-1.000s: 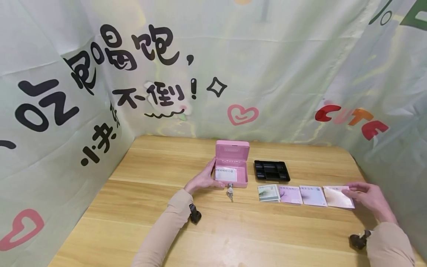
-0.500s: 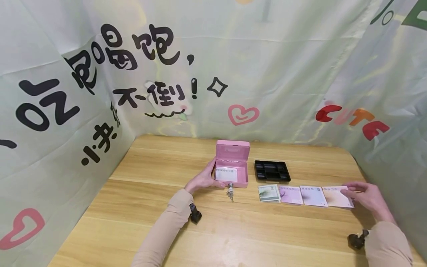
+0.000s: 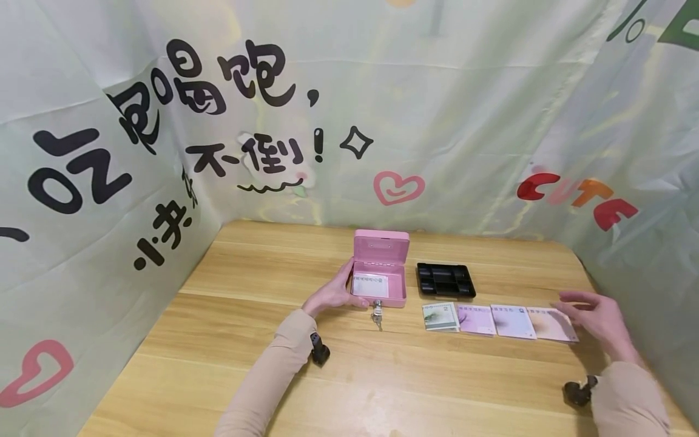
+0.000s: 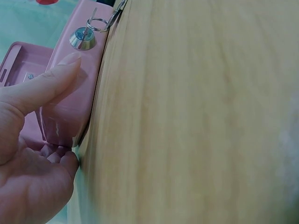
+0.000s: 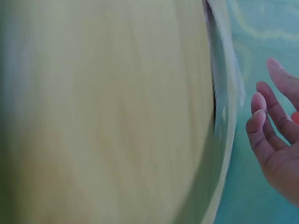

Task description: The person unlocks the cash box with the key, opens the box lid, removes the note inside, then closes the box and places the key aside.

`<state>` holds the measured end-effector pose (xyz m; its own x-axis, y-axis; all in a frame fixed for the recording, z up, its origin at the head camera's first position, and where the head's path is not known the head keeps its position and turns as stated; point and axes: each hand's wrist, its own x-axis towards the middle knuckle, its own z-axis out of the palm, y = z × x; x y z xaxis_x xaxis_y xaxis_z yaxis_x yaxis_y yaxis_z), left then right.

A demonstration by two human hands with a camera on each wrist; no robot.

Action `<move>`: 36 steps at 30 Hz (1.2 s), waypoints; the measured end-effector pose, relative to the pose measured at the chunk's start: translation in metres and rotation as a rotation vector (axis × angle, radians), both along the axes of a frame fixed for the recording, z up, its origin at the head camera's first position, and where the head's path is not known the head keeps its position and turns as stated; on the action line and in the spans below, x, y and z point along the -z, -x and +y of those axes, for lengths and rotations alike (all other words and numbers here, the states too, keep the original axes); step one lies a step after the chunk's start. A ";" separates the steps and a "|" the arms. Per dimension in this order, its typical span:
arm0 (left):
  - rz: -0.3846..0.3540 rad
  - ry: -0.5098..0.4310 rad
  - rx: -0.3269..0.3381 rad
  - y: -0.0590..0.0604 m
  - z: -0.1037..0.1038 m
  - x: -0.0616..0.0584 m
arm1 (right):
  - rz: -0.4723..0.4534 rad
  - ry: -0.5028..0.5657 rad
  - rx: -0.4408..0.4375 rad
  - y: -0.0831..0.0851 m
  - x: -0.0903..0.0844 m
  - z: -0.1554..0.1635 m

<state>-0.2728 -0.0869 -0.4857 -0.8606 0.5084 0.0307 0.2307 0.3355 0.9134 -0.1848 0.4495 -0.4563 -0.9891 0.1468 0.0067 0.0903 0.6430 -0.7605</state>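
A small pink cash box (image 3: 380, 273) stands with its lid up at the middle of the wooden table, a banknote (image 3: 370, 284) lying inside. My left hand (image 3: 332, 294) grips the box's left front corner, thumb on the front wall (image 4: 60, 70) beside the lock (image 4: 82, 39). Keys (image 3: 375, 315) hang from the lock. Several banknotes lie in a row to the right: a green one (image 3: 439, 316), two purple ones (image 3: 475, 319) and a pinkish one (image 3: 550, 323). My right hand (image 3: 592, 314) hovers with fingers spread (image 5: 266, 135) just right of the pinkish note, holding nothing.
A black coin tray (image 3: 445, 280) sits right of the box. Printed fabric walls (image 3: 349, 109) close the table in on the left, back and right. Bare wood (image 3: 415, 388) stretches across the near half of the table.
My right hand has let go of the pinkish banknote and lifted off slightly to the right. The note now lies flat. My left hand and the box have not moved.
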 end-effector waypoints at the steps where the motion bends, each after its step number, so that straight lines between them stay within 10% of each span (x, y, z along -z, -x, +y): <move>1: 0.002 -0.002 0.002 0.000 0.000 0.000 | 0.010 -0.003 -0.005 0.001 -0.001 -0.004; 36: -0.038 -0.010 -0.011 -0.001 0.000 0.001 | 0.150 0.013 -0.291 0.049 -0.016 -0.161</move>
<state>-0.2722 -0.0873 -0.4862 -0.8667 0.4989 0.0023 0.1918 0.3289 0.9247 -0.2335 0.2882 -0.4398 -0.9776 -0.1414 0.1557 -0.2100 0.6156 -0.7596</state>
